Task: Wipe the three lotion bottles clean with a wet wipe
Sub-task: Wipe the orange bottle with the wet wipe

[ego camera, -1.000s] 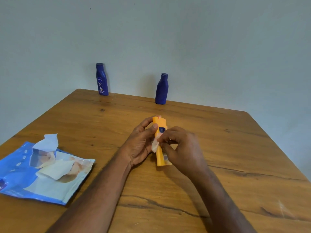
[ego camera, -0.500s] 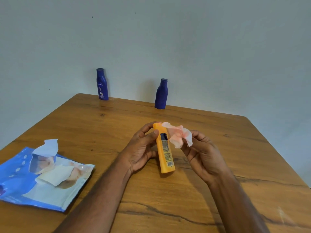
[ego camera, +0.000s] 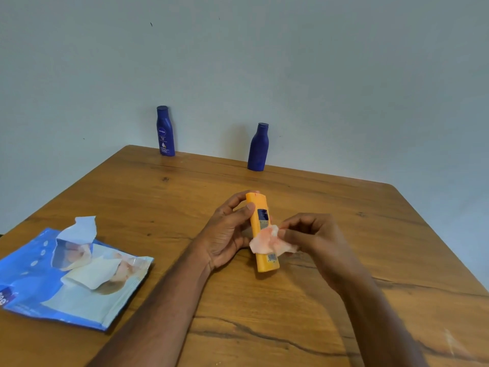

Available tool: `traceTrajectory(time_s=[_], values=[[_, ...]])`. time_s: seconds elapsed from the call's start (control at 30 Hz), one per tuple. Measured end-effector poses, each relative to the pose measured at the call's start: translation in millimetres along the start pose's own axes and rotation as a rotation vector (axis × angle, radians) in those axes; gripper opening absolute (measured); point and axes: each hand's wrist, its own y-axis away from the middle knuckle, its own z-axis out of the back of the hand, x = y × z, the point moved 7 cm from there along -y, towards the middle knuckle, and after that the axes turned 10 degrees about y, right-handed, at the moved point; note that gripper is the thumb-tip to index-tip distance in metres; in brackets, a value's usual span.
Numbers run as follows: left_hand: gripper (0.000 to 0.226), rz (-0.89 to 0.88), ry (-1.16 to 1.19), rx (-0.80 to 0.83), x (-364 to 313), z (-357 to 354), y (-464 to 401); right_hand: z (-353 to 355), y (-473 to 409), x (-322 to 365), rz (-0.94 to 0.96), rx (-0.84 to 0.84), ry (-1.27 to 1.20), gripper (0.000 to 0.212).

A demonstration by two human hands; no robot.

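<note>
An orange lotion bottle (ego camera: 262, 250) is held over the middle of the wooden table (ego camera: 344, 260). My left hand (ego camera: 227, 231) grips its upper part, thumb on the front. My right hand (ego camera: 315, 237) pinches a crumpled wet wipe (ego camera: 270, 241) with pinkish-red stains against the bottle's lower front. Two dark blue lotion bottles stand upright at the table's far edge by the wall: one with a label (ego camera: 165, 131) at the left, one plain-backed (ego camera: 258, 147) to its right.
A blue wet wipe pack (ego camera: 66, 282) lies on the table at the near left, its flap peeled open and a white wipe sticking out. A pale wall rises right behind the far table edge.
My right hand opened out with the wipe beside the bottle's top, then came back down and now presses the wipe on the bottle's lower front. My left hand keeps its grip.
</note>
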Motion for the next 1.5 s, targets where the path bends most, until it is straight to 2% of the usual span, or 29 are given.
traceTrajectory(time_s=[0.07, 0.23, 0.37, 0.43, 0.5, 0.6, 0.7, 0.8, 0.87, 0.93, 1.1, 1.27, 1.43, 1.5], values=[[0.042, 0.005, -0.02, 0.004, 0.2, -1.5, 0.8, -2.8, -3.1, 0.4, -0.005, -0.129, 0.269, 0.01], [0.044, -0.007, -0.047, -0.003, -0.5, -2.0, 2.6, -14.9, -1.6, 11.2, 0.113, -0.351, 0.692, 0.015], [0.043, -0.02, -0.037, 0.011, -1.8, -3.0, 4.2, -28.4, 3.5, 26.1, 0.246, -0.364, 0.794, 0.016], [0.042, -0.023, -0.032, 0.03, -2.4, -3.9, 4.4, -33.3, 6.4, 31.1, 0.276, -0.348, 0.848, 0.03], [0.041, -0.024, -0.018, 0.036, -2.8, -4.5, 3.9, -38.0, 7.6, 33.6, 0.298, -0.328, 0.929, 0.029], [0.04, -0.03, 0.019, 0.036, -2.9, -3.6, 2.6, -41.0, 7.5, 34.7, 0.316, -0.24, 0.867, 0.016], [0.04, -0.023, 0.04, 0.042, -3.7, -3.3, 2.9, -31.8, 7.3, 31.1, 0.255, -0.154, 0.742, 0.018], [0.04, -0.008, 0.001, 0.07, -1.6, -7.7, 4.9, -18.0, 4.0, 31.8, 0.273, -0.301, 0.732, 0.016], [0.04, 0.015, -0.027, 0.102, 2.0, -13.0, 6.7, -12.3, 0.3, 36.4, 0.323, -0.463, 0.799, 0.017], [0.04, 0.028, -0.038, 0.126, 4.1, -14.9, 8.4, -17.4, -3.3, 42.9, 0.363, -0.523, 0.879, 0.021], [0.035, 0.021, -0.007, 0.147, 1.3, -14.4, 8.8, -38.6, 2.4, 54.7, 0.505, -0.434, 0.958, 0.027], [0.035, 0.039, -0.057, 0.148, 3.2, -17.1, 9.4, -15.4, -8.8, 41.8, 0.374, -0.491, 0.886, 0.026], [0.036, 0.018, -0.037, 0.171, 1.9, -17.5, 10.2, -36.7, 1.6, 53.8, 0.533, -0.446, 0.916, 0.024], [0.036, 0.022, -0.045, 0.172, 2.6, -18.5, 10.6, -32.0, -0.7, 52.7, 0.512, -0.458, 0.89, 0.024]])
